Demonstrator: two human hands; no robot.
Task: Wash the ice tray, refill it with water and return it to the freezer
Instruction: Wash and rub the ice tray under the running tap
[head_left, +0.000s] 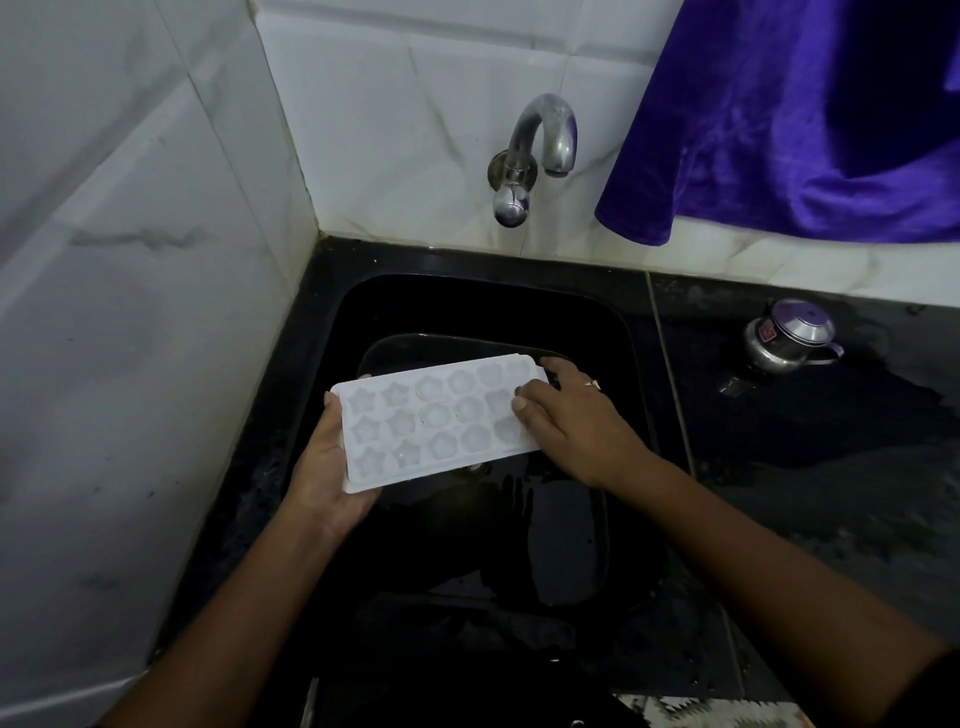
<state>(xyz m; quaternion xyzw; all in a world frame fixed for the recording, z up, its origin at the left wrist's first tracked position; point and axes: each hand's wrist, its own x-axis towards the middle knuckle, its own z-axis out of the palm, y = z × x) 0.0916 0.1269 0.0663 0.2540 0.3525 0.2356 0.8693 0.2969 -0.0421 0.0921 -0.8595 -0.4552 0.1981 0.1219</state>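
A white ice tray (431, 421) with star and flower shaped cells is held level over the black sink (618, 332). My left hand (324, 478) grips its left end from below, thumb on the near-left rim. My right hand (571, 421) holds the right end, with fingers lying across the top of the rightmost cells. The cells look pale; I cannot tell whether they hold ice or water. A metal tap (540, 140) juts from the tiled wall above the sink, and no water runs from it.
White tiled walls close in at the left and back. A purple cloth (800, 130) hangs at the upper right. A small steel pot with a lid (789, 338) stands on the wet black counter (831, 467) to the right of the sink.
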